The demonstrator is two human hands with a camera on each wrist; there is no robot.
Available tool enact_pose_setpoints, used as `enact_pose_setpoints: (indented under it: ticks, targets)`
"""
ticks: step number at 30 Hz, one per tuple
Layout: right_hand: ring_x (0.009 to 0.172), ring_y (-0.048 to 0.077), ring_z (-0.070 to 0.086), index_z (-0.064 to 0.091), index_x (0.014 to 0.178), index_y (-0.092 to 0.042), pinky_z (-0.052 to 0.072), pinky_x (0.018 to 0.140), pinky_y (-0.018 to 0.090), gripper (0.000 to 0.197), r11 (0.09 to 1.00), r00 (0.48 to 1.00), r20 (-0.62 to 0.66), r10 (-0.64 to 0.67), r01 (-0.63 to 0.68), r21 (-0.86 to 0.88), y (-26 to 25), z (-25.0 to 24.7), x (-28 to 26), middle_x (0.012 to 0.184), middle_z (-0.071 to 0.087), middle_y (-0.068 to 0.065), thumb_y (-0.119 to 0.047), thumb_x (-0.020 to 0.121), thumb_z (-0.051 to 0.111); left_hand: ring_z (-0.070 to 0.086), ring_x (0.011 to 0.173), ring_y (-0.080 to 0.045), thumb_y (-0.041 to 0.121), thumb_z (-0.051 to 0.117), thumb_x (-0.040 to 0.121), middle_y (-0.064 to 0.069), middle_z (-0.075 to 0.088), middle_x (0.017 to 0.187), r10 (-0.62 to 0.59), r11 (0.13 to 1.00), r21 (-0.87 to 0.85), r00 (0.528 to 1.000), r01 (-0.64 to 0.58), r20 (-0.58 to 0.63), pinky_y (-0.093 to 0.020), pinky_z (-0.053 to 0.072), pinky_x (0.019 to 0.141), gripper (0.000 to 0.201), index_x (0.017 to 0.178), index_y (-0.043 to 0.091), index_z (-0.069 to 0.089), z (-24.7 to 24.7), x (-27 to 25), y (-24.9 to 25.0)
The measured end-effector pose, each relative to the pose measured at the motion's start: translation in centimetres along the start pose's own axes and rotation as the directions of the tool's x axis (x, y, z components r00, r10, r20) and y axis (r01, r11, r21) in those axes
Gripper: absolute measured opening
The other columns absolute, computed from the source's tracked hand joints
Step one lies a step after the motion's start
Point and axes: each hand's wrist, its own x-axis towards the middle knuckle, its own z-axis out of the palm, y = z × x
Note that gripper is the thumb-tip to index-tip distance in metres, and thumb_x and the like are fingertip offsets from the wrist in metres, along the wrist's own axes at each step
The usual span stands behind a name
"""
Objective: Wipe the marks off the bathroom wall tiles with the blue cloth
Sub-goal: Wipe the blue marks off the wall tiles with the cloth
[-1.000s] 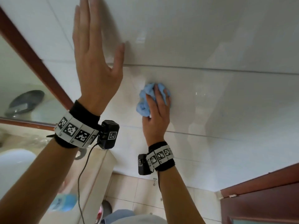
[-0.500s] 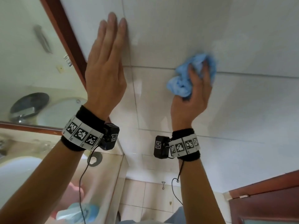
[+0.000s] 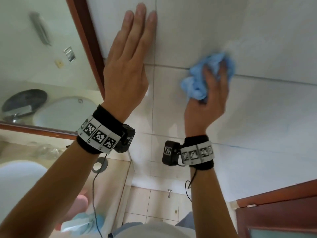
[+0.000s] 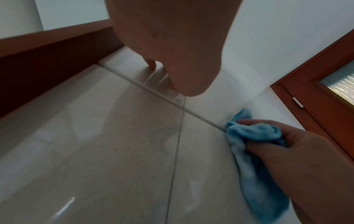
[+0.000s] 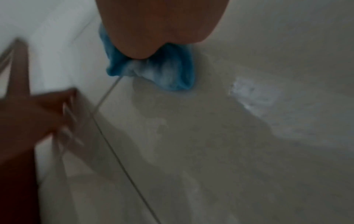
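— What's on the left?
— The left hand [image 3: 127, 66], fingers straight, lies flat on the wall tiles [image 3: 265, 117] beside the mirror frame [image 3: 85, 45].
— And rightward?
— The right hand [image 3: 207, 102] grips the bunched blue cloth [image 3: 197, 83], pressed over a grout line.

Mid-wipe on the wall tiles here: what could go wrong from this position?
1. The blue cloth is bunched in the right hand, so little fabric meets the wall tiles; streaks may stay.
2. The left hand braces flat on the glossy tile, possibly leaving new smudges.
3. A wrist cable dangles near the sink counter and might snag.
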Motion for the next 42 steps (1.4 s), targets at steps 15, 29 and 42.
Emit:
enact_pose_setpoints:
  ticks: [15, 29, 42]
  targets:
    - [0.142, 0.019, 0.045, 0.076, 0.113, -0.008, 0.040, 0.119, 0.039, 0.035, 0.958, 0.754, 0.603, -0.261, 0.279, 0.067, 6.6, -1.9, -20.5, 0.137, 0.067, 0.006, -0.011, 0.112, 0.041, 0.024, 0.158, -0.041, -0.008, 0.040, 0.098, -0.022, 0.031, 0.167, -0.108, 0.988, -0.110, 0.994, 0.107, -0.002, -0.034, 0.023, 0.129, 0.062, 0.159, -0.004, 0.034, 2.6, -3.5, 4.7]
    - [0.133, 0.028, 0.059, 0.078, 0.118, -0.011, 0.049, 0.110, 0.047, 0.021, 0.965, 0.870, 0.449, -0.205, 0.256, -0.056, 19.2, -14.1, -16.8, 0.140, 0.065, 0.006, -0.004, 0.101, 0.067, 0.024, 0.158, -0.041, 0.000, 0.041, 0.101, -0.022, 0.030, 0.167, -0.053, 0.989, -0.140, 0.998, 0.050, -0.021, -0.035, 0.019, 0.130, 0.060, 0.160, -0.003, 0.031, 8.1, -6.7, 18.2]
    - [0.136, 0.027, 0.056, 0.076, 0.123, -0.015, 0.057, 0.100, 0.048, 0.024, 0.984, 0.971, 0.238, 0.012, 0.031, -0.176, 29.7, -27.9, -10.4, 0.149, 0.055, 0.000, -0.013, 0.103, 0.064, 0.023, 0.158, -0.040, 0.002, 0.041, 0.100, -0.021, 0.029, 0.168, -0.070, 0.993, -0.099, 0.997, 0.066, -0.043, -0.038, 0.020, 0.130, 0.062, 0.161, -0.002, 0.031, 10.7, -3.9, 29.1]
